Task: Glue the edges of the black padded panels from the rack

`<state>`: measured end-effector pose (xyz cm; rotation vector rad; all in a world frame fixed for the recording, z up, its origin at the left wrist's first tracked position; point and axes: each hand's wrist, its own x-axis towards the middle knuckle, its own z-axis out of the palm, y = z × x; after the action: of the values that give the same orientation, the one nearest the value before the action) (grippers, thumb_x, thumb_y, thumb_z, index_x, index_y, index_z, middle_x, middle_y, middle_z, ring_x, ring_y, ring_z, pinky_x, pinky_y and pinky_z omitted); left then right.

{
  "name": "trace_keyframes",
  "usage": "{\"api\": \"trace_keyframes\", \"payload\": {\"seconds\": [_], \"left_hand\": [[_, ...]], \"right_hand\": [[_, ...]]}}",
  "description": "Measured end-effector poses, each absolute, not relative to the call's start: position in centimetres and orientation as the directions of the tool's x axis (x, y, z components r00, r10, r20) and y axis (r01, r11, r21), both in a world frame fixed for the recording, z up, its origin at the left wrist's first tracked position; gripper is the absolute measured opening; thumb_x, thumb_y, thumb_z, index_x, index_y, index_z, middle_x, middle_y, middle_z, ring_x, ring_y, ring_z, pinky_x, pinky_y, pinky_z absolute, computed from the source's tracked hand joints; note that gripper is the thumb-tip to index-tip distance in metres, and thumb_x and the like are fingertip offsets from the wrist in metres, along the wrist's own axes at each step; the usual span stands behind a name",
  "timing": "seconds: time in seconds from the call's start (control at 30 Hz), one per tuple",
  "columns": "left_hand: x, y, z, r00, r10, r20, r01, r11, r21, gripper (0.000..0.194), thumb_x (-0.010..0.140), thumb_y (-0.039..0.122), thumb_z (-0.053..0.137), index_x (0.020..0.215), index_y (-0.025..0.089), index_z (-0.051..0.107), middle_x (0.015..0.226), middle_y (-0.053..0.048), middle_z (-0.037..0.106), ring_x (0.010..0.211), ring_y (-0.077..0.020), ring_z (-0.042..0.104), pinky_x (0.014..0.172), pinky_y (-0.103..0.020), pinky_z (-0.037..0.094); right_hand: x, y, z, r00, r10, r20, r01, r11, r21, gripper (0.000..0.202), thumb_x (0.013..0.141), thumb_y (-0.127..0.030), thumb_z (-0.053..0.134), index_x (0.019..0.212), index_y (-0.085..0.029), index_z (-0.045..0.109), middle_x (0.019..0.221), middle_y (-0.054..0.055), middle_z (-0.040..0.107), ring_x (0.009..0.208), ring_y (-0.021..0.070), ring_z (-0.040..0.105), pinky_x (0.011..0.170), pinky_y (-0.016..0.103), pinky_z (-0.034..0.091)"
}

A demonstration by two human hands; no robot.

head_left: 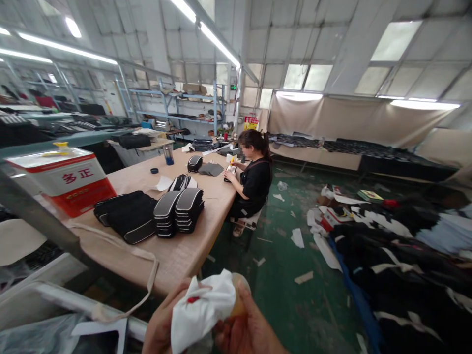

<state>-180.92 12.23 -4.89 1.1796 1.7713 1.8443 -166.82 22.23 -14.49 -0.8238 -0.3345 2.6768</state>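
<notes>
At the bottom of the view, my left hand (pixel 160 319) is closed around a crumpled white cloth or tissue (pixel 202 307) with a small red spot on it. My right hand (pixel 254 324) is wrapped round a yellowish, rounded, translucent object (pixel 240 292), whose kind I cannot make out. The white material touches that object and hides part of it. Both hands are close together, just in front of the near edge of a brown-covered table (pixel 184 255).
On the table lie stacked black-and-grey pieces (pixel 179 211), dark folded fabric (pixel 129 214) and a red-and-white can (pixel 70 179). A seated co-worker (pixel 254 172) works at its right side. Black bundles (pixel 387 275) lie at right; scraps (pixel 298 238) litter the green floor.
</notes>
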Motion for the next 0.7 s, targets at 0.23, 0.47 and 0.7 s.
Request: {"api": "trace_keyframes", "payload": {"seconds": [0.23, 0.47, 0.7], "left_hand": [[-183.2, 13.2, -3.7, -0.696, 0.654, 0.295, 0.298, -0.110, 0.948, 0.018, 0.078, 0.034, 0.078, 0.066, 0.019, 0.077, 0.055, 0.001, 0.065, 0.049, -0.0135, 0.056, 0.047, -0.020, 0.047], [-183.0, 14.1, -0.3, -0.710, 0.663, 0.238, 0.252, -0.077, 0.965, 0.024, 0.075, 0.030, 0.078, 0.057, 0.020, 0.066, 0.049, 0.004, 0.055, 0.047, -0.0112, 0.047, 0.046, -0.021, 0.039], [-183.5, 14.6, 1.6, -0.718, 0.695, 0.021, -0.087, -0.120, 0.989, 0.024, 0.063, 0.033, 0.091, 0.070, 0.018, 0.074, 0.063, 0.000, 0.068, 0.056, -0.0136, 0.058, 0.052, -0.021, 0.050]], "right_hand": [[-164.5, 24.1, -7.8, -0.710, 0.702, 0.053, -0.152, -0.079, -0.985, 0.088, 0.081, -0.079, 0.075, 0.144, -0.020, 0.058, 0.143, 0.017, 0.062, 0.135, 0.0345, 0.053, 0.105, 0.043, 0.046], [-166.9, 25.4, -3.1, -0.848, 0.514, 0.130, 0.058, 0.334, -0.941, 0.081, 0.068, -0.064, 0.092, 0.130, -0.019, 0.068, 0.115, 0.013, 0.072, 0.103, 0.0345, 0.062, 0.093, 0.045, 0.048], [-168.5, 26.5, -0.9, -0.993, 0.119, -0.016, -0.022, -0.312, -0.950, 0.060, 0.066, -0.057, 0.096, 0.099, -0.014, 0.072, 0.084, 0.001, 0.065, 0.071, 0.0142, 0.054, 0.069, 0.024, 0.044]]}}
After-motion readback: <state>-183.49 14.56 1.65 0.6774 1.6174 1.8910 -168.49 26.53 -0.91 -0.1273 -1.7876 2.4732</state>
